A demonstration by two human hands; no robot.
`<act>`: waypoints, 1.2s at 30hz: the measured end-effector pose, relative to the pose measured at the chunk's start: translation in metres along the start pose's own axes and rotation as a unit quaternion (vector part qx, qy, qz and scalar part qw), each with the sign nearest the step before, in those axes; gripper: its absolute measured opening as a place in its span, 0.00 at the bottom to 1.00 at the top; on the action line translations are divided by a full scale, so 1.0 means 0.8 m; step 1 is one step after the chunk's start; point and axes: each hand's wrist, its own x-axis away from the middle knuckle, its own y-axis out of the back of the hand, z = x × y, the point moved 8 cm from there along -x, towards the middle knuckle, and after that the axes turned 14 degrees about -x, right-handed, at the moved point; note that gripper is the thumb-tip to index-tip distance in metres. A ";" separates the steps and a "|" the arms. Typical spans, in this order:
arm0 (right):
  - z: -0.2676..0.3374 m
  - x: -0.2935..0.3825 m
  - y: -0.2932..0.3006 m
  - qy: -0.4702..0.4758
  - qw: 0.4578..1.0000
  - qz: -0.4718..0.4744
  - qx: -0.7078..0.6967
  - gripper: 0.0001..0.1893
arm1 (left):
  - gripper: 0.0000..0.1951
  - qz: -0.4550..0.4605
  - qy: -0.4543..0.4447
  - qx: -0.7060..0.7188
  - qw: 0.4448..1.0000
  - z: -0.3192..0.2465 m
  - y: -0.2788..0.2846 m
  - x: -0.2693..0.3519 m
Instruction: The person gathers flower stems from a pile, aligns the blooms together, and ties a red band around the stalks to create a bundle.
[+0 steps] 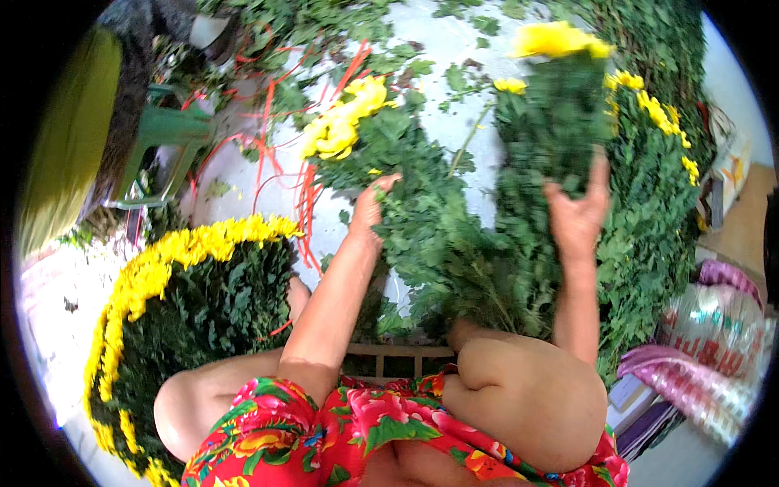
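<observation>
My left hand (372, 204) is closed around the leafy stems of a bunch of yellow chrysanthemums (347, 122), whose blooms point up and to the left. On the right, my right hand (578, 213) grips a second, slightly blurred bunch of yellow chrysanthemums (563, 42) by its green stems; its blooms are at the top. Leafy chrysanthemum stems (450, 243) spread between both forearms. Most of each hand's fingers are hidden by leaves.
A large curved pile of yellow chrysanthemums (207, 243) lies at left, another leafy stack (645, 231) at right. Red plastic strips (261, 152) and loose leaves litter the floor. A green plastic stool (167, 146) stands at upper left, plastic bags (712, 329) at lower right.
</observation>
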 end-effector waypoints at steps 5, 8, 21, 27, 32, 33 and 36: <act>0.077 -0.035 0.077 -0.114 0.975 0.017 -0.190 0.35 | 0.16 0.022 0.013 0.014 1.000 -0.015 -0.054 0.005; 0.129 -0.007 0.036 0.005 0.990 0.109 -0.092 0.37 | 0.17 0.015 -0.018 0.005 1.000 -0.026 -0.067 0.009; 0.160 0.058 -0.033 0.169 0.975 0.146 0.010 0.44 | 0.14 -0.029 -0.171 -0.103 0.979 -0.032 -0.086 0.007; 0.154 0.061 -0.058 0.150 0.965 0.200 0.085 0.47 | 0.20 -0.112 -0.363 -0.438 0.815 -0.030 -0.095 0.030; 0.147 0.051 -0.069 0.086 0.958 0.260 0.084 0.50 | 0.19 -0.052 -0.339 -0.437 0.831 -0.011 -0.104 0.037; 0.144 0.050 -0.067 0.105 0.960 0.249 0.073 0.50 | 0.20 -0.016 -0.296 -0.410 0.862 -0.018 -0.111 0.040; 0.114 0.054 -0.060 0.106 0.969 0.222 0.019 0.49 | 0.22 0.082 -0.127 -0.274 0.950 -0.045 -0.139 0.062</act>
